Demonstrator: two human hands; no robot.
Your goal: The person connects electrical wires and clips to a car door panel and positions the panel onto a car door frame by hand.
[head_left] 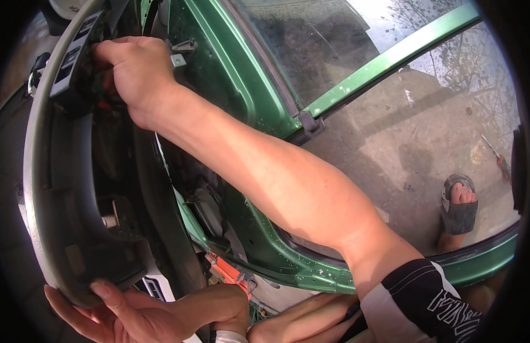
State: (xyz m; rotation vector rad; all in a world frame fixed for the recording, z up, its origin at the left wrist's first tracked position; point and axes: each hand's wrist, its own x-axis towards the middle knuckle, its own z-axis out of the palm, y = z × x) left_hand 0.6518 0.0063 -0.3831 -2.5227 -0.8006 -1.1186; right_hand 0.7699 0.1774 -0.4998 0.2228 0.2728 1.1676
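Observation:
A dark car door trim panel (70, 188) with a pale, curved edge stands on end at the left. My left hand (124, 314) grips its lower end, thumb on the near face and fingers around the rim. Near the upper end, a block of window switches (73, 54) is set into the panel. My right hand (142, 74) reaches up to that block with bent fingers. Its fingertips are hidden in shadow behind the switches, where something red shows, so what they hold cannot be made out. Right of both hands is the bare green car door (219, 74).
The door's window glass (333, 51) and green frame bar (390, 60) fill the upper right. Beyond lie the concrete floor (379, 148), a sandalled foot (460, 206) and a screwdriver (502, 163). An orange-red object (227, 268) sits by the door's lower edge.

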